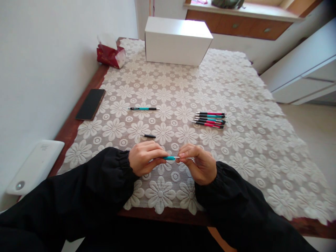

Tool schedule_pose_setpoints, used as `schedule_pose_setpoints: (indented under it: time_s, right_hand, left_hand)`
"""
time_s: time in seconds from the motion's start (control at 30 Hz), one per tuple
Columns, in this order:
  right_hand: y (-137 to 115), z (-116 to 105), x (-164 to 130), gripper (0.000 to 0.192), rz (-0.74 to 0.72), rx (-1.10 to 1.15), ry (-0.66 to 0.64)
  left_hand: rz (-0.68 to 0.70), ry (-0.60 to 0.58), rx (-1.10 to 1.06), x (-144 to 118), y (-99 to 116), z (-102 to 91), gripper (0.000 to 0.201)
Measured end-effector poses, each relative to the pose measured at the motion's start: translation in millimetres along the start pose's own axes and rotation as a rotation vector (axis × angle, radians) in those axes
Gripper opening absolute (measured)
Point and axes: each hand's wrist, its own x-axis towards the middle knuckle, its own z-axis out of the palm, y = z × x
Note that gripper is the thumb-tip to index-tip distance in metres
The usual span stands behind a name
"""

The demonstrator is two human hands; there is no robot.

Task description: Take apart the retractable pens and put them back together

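Left of the smooth white box (178, 45), a crinkly red tissue pack (110, 57) holds white tissue (108, 41), some poking out. On the person's side of the box, over a raised-flower lace tablecloth (236, 157), the left hand (147, 157) pinches a glossy teal pen barrel (169, 158); a thin white refill (176, 157) shows at its end, pinched by the right hand (198, 162). Between box and hands lie a tapered black grip (149, 136), a slim teal-and-black pen (144, 109) and a cluster of pens (210, 120).

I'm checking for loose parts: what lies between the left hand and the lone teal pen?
In the head view, a short black pen piece lies on the tablecloth there.
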Motion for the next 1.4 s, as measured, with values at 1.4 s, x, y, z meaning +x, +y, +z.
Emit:
schedule_pose_setpoints:
  time_s: [1.4]
  right_hand:
    - [32,10,-10,0.039,-0.141,-0.757,-0.469]
  left_hand:
    - [-0.269,0.315,-0.036,0,5,-4.2,0.018]
